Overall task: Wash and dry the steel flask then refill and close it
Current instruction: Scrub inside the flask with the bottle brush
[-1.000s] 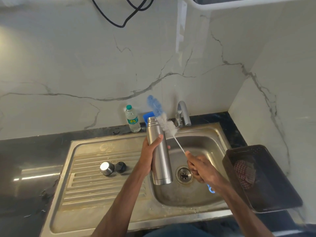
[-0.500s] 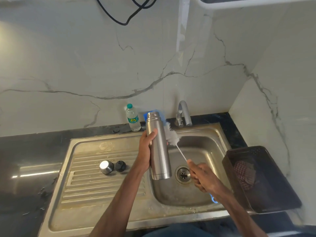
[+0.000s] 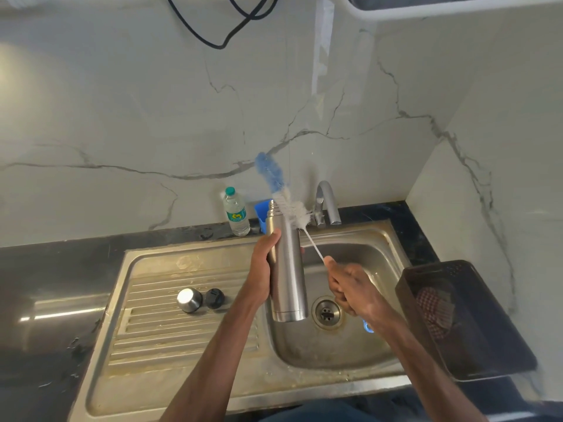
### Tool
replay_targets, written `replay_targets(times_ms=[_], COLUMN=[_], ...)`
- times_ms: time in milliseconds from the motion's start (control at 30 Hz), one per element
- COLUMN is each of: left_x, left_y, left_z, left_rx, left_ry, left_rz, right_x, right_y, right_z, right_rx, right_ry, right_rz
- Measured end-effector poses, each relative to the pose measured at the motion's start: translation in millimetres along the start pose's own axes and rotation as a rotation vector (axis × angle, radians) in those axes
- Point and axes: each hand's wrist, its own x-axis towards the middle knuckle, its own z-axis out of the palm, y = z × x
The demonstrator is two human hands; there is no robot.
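Two bare hands were raised over the basin of the steel sink (image 3: pixel 350 357). The left hand (image 3: pixel 261 271) came up from six o'clock on a long, straight forearm. Its fingers and thumb were wrapped round the middle of the steel flask (image 3: pixel 288 278), holding it nearly upright with its base hanging above the basin, just at nine o'clock of the drain (image 3: pixel 327 312). The right hand (image 3: pixel 347 286), at three o'clock of the flask, was clenched knuckles-up round the thin handle of a bottle brush (image 3: pixel 281 193). The brush slanted toward eleven o'clock. Its white bristles lay against the outside of the flask's neck, and its blue tip stood above the open mouth. The flask was brushed steel, plain-sided and uncapped, with a stepped neck. A steel cap (image 3: pixel 189 300) and a black stopper (image 3: pixel 214 298) sat side by side on the ribbed drainboard at its nine o'clock. A plastic water bottle (image 3: pixel 235 214) stood on the dark counter at eleven o'clock and the tap (image 3: pixel 327 202) at one o'clock. A dark basket (image 3: pixel 493 360) holding a checked cloth (image 3: pixel 432 306) lay at four o'clock.
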Motion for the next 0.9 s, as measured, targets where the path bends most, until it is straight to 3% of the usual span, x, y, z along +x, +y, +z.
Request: replay_targets(times_ms=[133,467,667,900], left_x=[3,2,9,-2], left_y=[7,0,11,7], left_z=[-3,4,-8,2], left_rx=[0.03,0.033,0.005,-0.134], left_ry=[0.001,-0.008,0.028,-0.085], left_rz=[0.079,0.028,0.05,-0.086], right_x=[-12,7,-3,-6], right_y=[21,-10,13,16], right_z=[0,-3,-4,-3], right_rx=[-0.021,0.003,0.033,0.053], right_ry=[-0.023,0.04,0.0,0.019], right_rz=[0.04,-0.015,0.047,0.056])
